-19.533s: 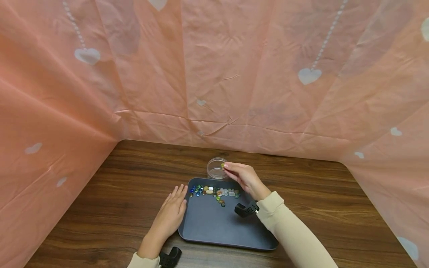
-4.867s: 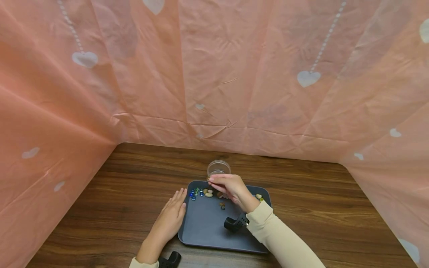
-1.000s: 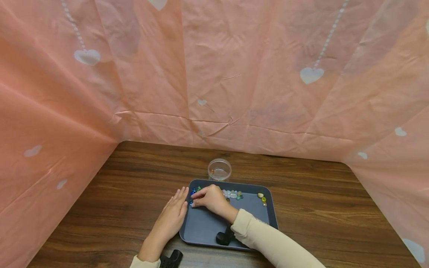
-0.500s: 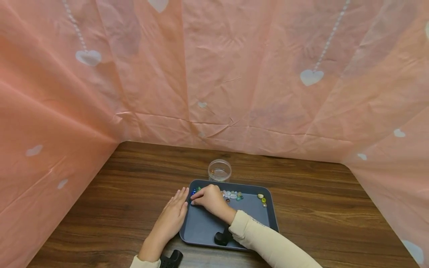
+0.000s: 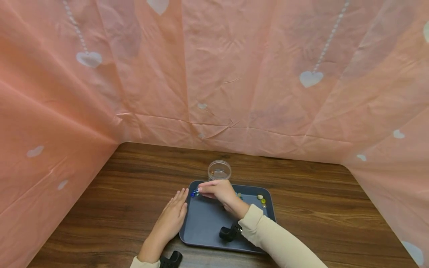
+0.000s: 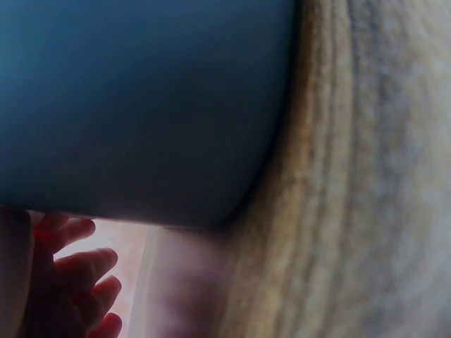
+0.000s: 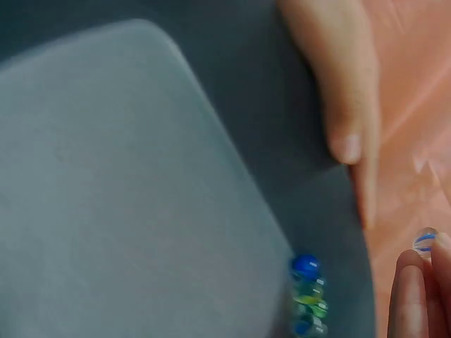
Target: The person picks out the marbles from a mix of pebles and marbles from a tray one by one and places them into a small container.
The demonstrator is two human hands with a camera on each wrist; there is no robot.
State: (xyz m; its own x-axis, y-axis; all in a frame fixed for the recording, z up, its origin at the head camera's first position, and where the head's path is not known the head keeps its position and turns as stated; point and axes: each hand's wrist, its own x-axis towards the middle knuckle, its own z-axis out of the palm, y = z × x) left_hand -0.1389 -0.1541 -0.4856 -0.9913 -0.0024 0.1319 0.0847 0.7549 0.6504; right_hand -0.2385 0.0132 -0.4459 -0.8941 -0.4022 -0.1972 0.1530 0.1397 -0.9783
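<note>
Partway imo; right hand [image 5: 222, 191] pinches a marble [image 7: 425, 241] over the tray [image 5: 205, 227]; left hand [image 5: 171, 214] straight-fingered beside it; blue marbles [image 5: 193, 194] left inside; jar [image 5: 222, 163] behind it holds something orange [image 5: 212, 172]

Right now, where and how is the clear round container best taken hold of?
Probably around the container, below its rim, reaching from its right: it stands upright and round, with the tray and right hand crowding its near side.

Left hand [image 5: 169, 217]: near-left, fingers straight, pointing far. Right hand [image 5: 222, 192]: farther off, thumb and fingers pinching; forearm [image 5: 283, 240] from near right.
</note>
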